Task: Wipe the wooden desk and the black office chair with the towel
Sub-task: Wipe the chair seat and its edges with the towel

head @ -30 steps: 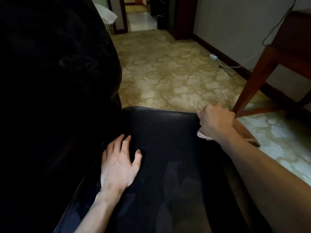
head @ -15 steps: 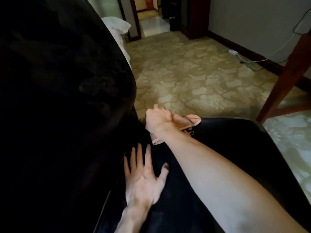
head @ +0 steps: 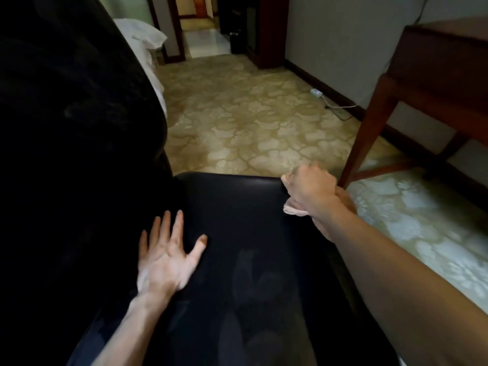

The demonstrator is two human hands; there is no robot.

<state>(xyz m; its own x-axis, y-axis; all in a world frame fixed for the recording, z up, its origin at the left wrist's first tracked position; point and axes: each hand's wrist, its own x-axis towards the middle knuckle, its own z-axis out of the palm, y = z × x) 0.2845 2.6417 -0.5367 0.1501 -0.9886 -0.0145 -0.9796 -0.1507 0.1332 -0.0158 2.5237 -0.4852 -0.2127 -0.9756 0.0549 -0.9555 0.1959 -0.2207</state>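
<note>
**Chair seat: towel at far right corner**

Frame is mostly black office chair [head: 250, 233], centre to 6 o'clock. The wooden desk [head: 435, 62] stands at 2 o'clock, apart from both hands. The left hand [head: 166, 260], at 7 o'clock, lies flat with fingers spread on the seat, likely steadying it. The right hand [head: 309, 191], at 3 o'clock, is fisted round the towel [head: 293, 209], which is pressed to the seat's corner edge.

There is one black office chair [head: 237, 207]. One wooden desk [head: 435, 62], two of its legs in view. One pink towel [head: 293, 208]. Two hands: a left hand [head: 166, 260] and a right hand [head: 311, 191]. One white adapter [head: 316, 92] on one patterned carpet [head: 250, 114]. One black bin [head: 235, 43]. One white pillow [head: 142, 33].
</note>
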